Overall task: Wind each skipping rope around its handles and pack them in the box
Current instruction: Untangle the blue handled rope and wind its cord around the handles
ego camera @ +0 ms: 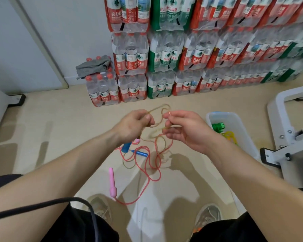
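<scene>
My left hand (136, 125) and my right hand (184, 127) are raised over the floor, each pinching tangled thin cord. An olive cord (160, 108) loops between them, mixed with a pink cord (154, 173) that trails down to the floor. One blue handle (126, 147) hangs just under my left hand; a second blue handle (140, 153) lies on the floor. A pink handle (112, 182) lies nearer my feet, another pink handle (136, 141) shows partly behind the blue one. The clear plastic box (241, 135) at right holds a green rope (218, 127) and a yellow rope (230, 136).
Shrink-wrapped packs of water bottles (182, 55) are stacked against the back wall, with a grey cloth (93, 66) on a low pack. A grey metal frame (292, 137) stands at right. My shoes (208, 215) and a black cable (42, 206) are near the bottom.
</scene>
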Demonstrator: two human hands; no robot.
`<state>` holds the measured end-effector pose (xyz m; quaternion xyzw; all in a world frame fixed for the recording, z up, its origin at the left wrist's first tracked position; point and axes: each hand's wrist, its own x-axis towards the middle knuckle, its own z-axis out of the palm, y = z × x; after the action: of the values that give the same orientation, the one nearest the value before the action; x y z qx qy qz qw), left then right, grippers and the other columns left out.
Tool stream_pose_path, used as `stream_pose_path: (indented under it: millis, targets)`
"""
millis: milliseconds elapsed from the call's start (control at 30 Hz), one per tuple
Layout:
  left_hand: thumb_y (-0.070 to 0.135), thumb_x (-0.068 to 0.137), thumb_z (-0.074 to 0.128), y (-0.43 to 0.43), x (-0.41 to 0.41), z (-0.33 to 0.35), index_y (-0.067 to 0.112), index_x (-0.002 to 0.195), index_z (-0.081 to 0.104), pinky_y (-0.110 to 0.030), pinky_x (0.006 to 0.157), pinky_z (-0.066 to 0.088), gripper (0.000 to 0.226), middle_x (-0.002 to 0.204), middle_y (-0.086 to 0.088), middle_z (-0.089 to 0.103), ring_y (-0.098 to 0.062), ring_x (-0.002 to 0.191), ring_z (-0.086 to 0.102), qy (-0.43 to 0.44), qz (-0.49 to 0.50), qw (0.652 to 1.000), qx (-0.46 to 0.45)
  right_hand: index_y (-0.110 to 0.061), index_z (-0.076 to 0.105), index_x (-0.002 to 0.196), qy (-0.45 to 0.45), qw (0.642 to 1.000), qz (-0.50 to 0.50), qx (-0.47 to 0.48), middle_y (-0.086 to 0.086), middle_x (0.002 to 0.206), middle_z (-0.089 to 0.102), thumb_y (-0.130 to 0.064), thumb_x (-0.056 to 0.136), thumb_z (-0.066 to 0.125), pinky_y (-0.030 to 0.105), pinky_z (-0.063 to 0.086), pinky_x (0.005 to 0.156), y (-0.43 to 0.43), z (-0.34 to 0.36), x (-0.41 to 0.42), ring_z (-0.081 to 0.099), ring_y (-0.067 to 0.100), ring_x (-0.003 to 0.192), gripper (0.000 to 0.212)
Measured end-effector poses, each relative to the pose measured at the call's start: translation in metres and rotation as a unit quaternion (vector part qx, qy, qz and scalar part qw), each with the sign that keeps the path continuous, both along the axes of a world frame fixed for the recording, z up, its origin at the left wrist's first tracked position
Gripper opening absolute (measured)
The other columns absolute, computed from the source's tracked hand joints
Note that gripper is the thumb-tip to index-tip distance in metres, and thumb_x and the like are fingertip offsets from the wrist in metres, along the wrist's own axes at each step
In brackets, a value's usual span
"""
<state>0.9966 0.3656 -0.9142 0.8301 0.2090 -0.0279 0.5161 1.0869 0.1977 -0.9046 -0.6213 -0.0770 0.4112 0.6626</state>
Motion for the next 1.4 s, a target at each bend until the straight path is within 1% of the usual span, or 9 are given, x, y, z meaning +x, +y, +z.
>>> stream_pose_path:
  millis: [100, 233, 433, 633, 733, 833, 1000, 1200, 1400]
  targets:
    - [0.025, 0.108, 0.04, -0.019, -0.002, -0.002, 0.019, 0.088, 0.058, -0.024, 0.052, 0.042, 0.027, 0.081, 0.006, 0.068, -0.013, 0.083, 0.066, 0.0, -0.026, 0.997, -0.08, -0.002, 0.06, 0.111, 0.031, 0.996, -0.028, 0.08, 0.003, 0.071, 0.064, -0.003, 0.102, 0.05, 0.026, 0.058, 0.06, 0.003, 0.015, -0.002, 0.071, 0.02, 0.066, 0.013]
    - [0.038, 0.109, 0.031, -0.028, -0.005, 0.001, 0.009, 0.099, 0.061, -0.024, 0.047, 0.033, 0.042, 0.092, -0.013, 0.075, -0.024, 0.082, 0.071, 0.045, -0.04, 0.973, -0.222, -0.003, 0.058, 0.107, 0.026, 0.984, -0.131, 0.118, 0.005, 0.076, 0.067, -0.004, 0.101, 0.052, 0.027, 0.058, 0.062, -0.004, 0.022, 0.013, 0.074, 0.022, 0.073, 0.009]
    - [0.021, 0.106, 0.041, -0.013, -0.001, 0.015, 0.011, 0.09, 0.059, -0.023, 0.044, 0.032, 0.027, 0.064, -0.002, 0.05, -0.014, 0.059, 0.053, 0.011, -0.035, 0.984, -0.177, -0.003, 0.059, 0.1, 0.008, 0.966, -0.258, -0.022, 0.014, 0.088, 0.07, -0.018, 0.107, 0.044, 0.031, 0.059, 0.062, -0.023, -0.004, 0.037, 0.076, 0.024, 0.075, 0.022]
    - [0.016, 0.106, 0.038, -0.008, 0.006, 0.042, 0.011, 0.086, 0.053, -0.016, 0.037, 0.032, 0.026, 0.063, -0.001, 0.049, -0.012, 0.052, 0.052, -0.061, 0.064, 0.925, -0.37, -0.02, 0.064, 0.116, -0.108, 0.957, 0.044, -0.266, 0.005, 0.103, 0.063, -0.008, 0.094, 0.053, 0.032, 0.049, 0.072, -0.016, -0.038, -0.003, 0.063, 0.019, 0.085, 0.027]
    - [0.015, 0.106, 0.039, -0.013, 0.007, 0.049, 0.01, 0.088, 0.054, -0.013, 0.035, 0.033, 0.025, 0.064, -0.001, 0.052, -0.012, 0.054, 0.057, -0.06, 0.079, 0.894, -0.436, -0.032, 0.041, 0.148, -0.222, 0.917, 0.194, -0.269, -0.001, 0.136, 0.036, -0.008, 0.09, 0.062, 0.024, 0.044, 0.088, 0.0, -0.049, -0.02, 0.05, 0.017, 0.118, 0.067]
    - [0.016, 0.106, 0.039, -0.015, 0.004, 0.052, 0.01, 0.09, 0.054, -0.013, 0.036, 0.035, 0.023, 0.065, -0.002, 0.054, -0.012, 0.056, 0.061, -0.062, 0.083, 0.877, -0.47, -0.028, 0.05, 0.141, -0.25, 0.897, 0.254, -0.26, -0.007, 0.132, 0.037, -0.022, 0.094, 0.065, 0.019, 0.035, 0.099, 0.016, -0.059, -0.03, 0.044, 0.01, 0.122, 0.049]
    - [0.016, 0.108, 0.035, 0.011, -0.002, 0.05, 0.011, 0.091, 0.054, -0.015, 0.039, 0.032, 0.025, 0.066, -0.001, 0.054, -0.013, 0.056, 0.061, -0.12, 0.15, 0.9, -0.391, -0.009, 0.071, 0.095, -0.263, 0.874, 0.238, -0.332, 0.011, 0.096, 0.075, -0.025, 0.1, 0.051, 0.041, 0.053, 0.081, 0.021, -0.081, -0.031, 0.069, 0.031, 0.09, 0.026]
    - [0.023, 0.107, 0.038, 0.043, -0.013, 0.018, 0.014, 0.09, 0.055, -0.025, 0.053, 0.042, 0.026, 0.073, 0.0, 0.066, -0.013, 0.069, 0.063, -0.04, 0.126, 0.99, -0.051, -0.007, 0.064, 0.106, -0.096, 0.969, 0.094, -0.207, 0.006, 0.079, 0.072, -0.011, 0.105, 0.046, 0.025, 0.051, 0.053, 0.021, -0.049, -0.015, 0.067, 0.016, 0.061, 0.019]
    - [0.015, 0.105, 0.044, 0.017, -0.015, -0.007, 0.008, 0.09, 0.059, -0.024, 0.06, 0.05, 0.023, 0.077, 0.011, 0.067, -0.009, 0.076, 0.059, 0.009, 0.015, 0.998, -0.062, -0.004, 0.063, 0.106, -0.002, 0.999, 0.044, -0.02, 0.002, 0.069, 0.07, -0.007, 0.105, 0.046, 0.023, 0.051, 0.048, 0.037, 0.001, -0.012, 0.062, 0.011, 0.053, 0.017]
